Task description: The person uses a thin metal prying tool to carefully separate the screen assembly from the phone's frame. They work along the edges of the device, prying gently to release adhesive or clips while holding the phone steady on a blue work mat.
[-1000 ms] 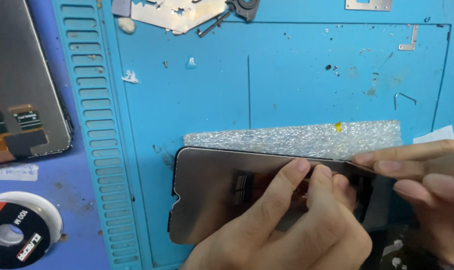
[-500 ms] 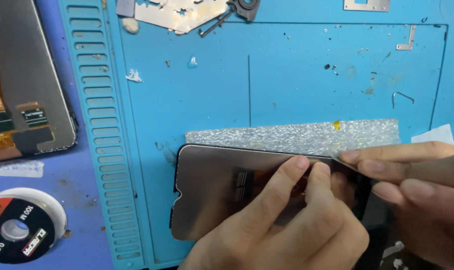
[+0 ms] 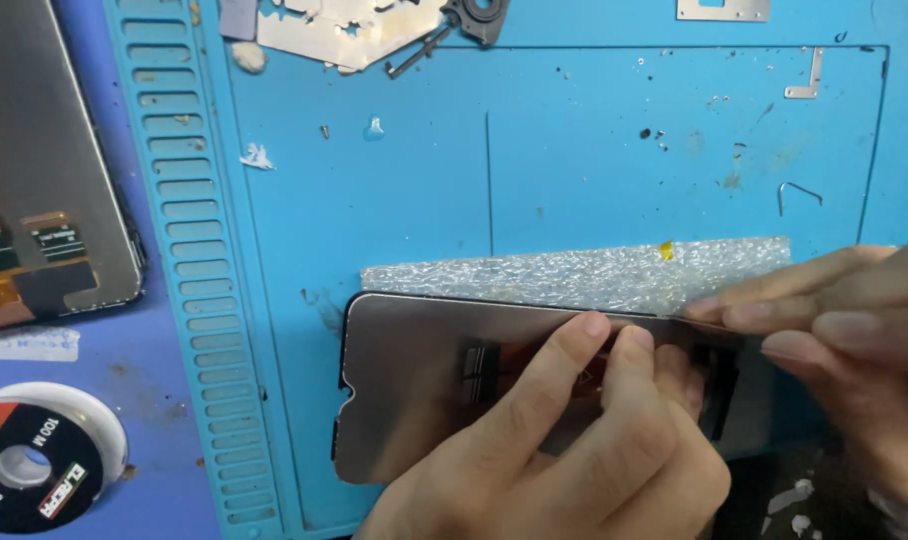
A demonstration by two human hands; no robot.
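A: We see the grey rectangular phone screen panel [image 3: 414, 390] lying on the blue work mat [image 3: 594, 160], low centre, overlapping the strip of silvery bubble wrap [image 3: 574, 275] at its 12 o'clock.

B: We note the left hand [image 3: 564, 450] with fingers curled, pressing on the panel. The right hand [image 3: 854, 340] at 3 o'clock pinches its far edge, fingers nearly closed.

A: A round spool [image 3: 34, 465] sits at 9 o'clock.

One head cam only, looking steeply down, close over blue mat [image 3: 594, 170] on tabletop. Left hand [image 3: 564, 450] enters at bottom edge, right hand [image 3: 854, 340] from right. No 2nd view.
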